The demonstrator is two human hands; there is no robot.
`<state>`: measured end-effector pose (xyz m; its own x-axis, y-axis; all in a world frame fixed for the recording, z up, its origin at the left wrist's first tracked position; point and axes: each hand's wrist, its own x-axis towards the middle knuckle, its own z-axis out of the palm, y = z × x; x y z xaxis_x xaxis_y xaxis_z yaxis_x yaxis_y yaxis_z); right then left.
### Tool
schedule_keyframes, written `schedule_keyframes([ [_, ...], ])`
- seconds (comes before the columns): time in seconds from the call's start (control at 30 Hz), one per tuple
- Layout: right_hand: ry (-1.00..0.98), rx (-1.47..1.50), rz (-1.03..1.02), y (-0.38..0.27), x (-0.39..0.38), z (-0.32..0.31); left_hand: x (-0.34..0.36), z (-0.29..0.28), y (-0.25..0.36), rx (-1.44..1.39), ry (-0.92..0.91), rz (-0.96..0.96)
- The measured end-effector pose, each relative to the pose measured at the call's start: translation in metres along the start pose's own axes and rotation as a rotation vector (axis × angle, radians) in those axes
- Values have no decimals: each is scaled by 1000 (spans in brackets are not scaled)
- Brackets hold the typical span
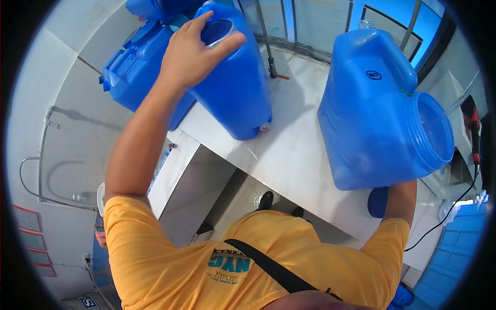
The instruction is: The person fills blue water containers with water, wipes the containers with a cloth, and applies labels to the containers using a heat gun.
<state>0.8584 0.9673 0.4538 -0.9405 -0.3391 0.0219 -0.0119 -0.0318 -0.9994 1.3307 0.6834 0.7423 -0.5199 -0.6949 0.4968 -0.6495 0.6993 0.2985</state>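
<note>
My left hand [192, 51] lies over the top of a tall blue water container [232, 88], its thumb and fingers spread around a dark round opening. That container stands upright on the white counter, with a small spout cap near its base. On the right, a blue jug [361, 103] with a moulded handle rests on the counter, its wide threaded mouth facing right. Something clear, a water stream or a tube, reaches into that mouth. My right forearm [402, 200] goes behind the jug, which hides the hand. A dark blue round lid [378, 202] is beside this forearm.
More blue containers [138, 72] stand at the back left of the white counter [289, 150]. A pipe with an orange-handled valve [279, 76] rises behind. To the right are a red and black tool [471, 124] and its hanging black cord. A thin bent pipe [39, 181] runs along the left wall.
</note>
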Motion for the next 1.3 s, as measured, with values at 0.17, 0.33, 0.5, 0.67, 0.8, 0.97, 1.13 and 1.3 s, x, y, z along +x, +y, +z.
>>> schedule_keyframes([
  [0.17,53,86,-19,-13,-19,-11,20,-17,-71,-137,-48,475],
  [0.33,138,176,-26,-26,-61,-35,20,-23,-62,-206,-221,484],
  [0.5,249,195,-8,-39,-133,-76,6,-9,-19,-177,-103,251],
  [0.67,199,218,-18,-33,-201,-86,43,-19,-78,-213,-219,825],
  [0.8,313,168,152,-9,-251,-98,74,-9,-88,-356,-370,1028],
  [0.97,271,59,116,-18,-297,-79,118,-5,-132,-544,-305,738],
  [1.13,361,59,159,-19,-349,-90,159,44,-154,-95,-67,934],
  [1.3,338,-6,267,-4,-400,-112,131,58,-116,-313,-93,764],
])
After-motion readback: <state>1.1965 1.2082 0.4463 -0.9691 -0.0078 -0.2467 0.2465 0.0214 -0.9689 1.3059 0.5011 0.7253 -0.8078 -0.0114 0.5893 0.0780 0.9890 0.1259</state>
